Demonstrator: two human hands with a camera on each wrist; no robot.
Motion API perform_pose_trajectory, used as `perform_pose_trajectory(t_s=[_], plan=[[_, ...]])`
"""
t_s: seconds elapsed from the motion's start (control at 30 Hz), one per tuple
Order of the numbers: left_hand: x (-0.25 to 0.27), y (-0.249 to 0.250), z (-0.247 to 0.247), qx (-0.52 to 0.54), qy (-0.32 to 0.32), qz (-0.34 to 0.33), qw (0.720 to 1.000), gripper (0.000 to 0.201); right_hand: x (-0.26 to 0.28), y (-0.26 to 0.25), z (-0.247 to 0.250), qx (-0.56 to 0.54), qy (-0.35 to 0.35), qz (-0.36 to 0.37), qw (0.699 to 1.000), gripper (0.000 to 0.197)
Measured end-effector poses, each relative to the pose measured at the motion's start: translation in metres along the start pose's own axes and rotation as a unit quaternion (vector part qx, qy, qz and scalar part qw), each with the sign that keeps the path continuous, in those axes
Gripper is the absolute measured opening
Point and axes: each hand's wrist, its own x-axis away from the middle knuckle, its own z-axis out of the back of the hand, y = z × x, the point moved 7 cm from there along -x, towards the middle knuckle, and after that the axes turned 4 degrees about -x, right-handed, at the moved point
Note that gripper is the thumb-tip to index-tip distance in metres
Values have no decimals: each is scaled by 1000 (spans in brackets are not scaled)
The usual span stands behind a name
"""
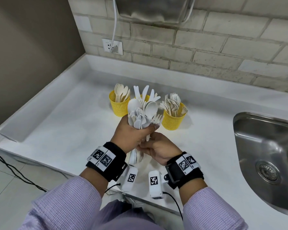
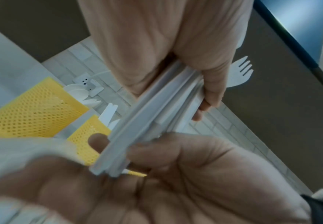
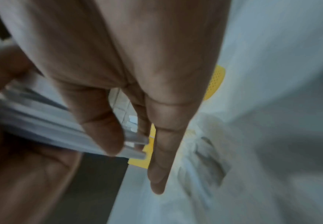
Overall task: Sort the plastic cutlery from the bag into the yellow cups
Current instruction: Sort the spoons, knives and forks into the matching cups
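Left hand (image 1: 131,135) grip closed round bundle of white cutlery (image 1: 142,113), heads up, above desk (image 1: 65,113). Right hand (image 1: 158,150) grip pinching handle ends at bundle's 6 o'clock. Three yellow cups past bundle: spoon cup (image 1: 119,105) at 11 o'clock, knife cup (image 1: 144,97) at 12, fork cup (image 1: 173,118) at 3. Sink (image 1: 264,146) further at 3 o'clock. Wristbands (image 1: 105,159) carry square black-white codes; small print unreadable.

text: none legible | wrist bands (image 1: 105,159): square coded markers only, tiny print unreadable
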Motion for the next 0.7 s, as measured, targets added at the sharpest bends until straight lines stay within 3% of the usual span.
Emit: perform_pose_trajectory(t_s=[0.17, 0.37, 0.7], plan=[[0, -5, 3, 19, 27, -17, 999, 12, 1, -6, -7, -102, 28, -30, 994, 46], [2, 0, 5, 32, 24, -30, 999, 12, 9, -16, -21, -222, -32, -28, 974, 52], [6, -10, 10, -7, 4, -26, 1000, 16, 3, -12, -29, -158, 19, 0, 987, 58]])
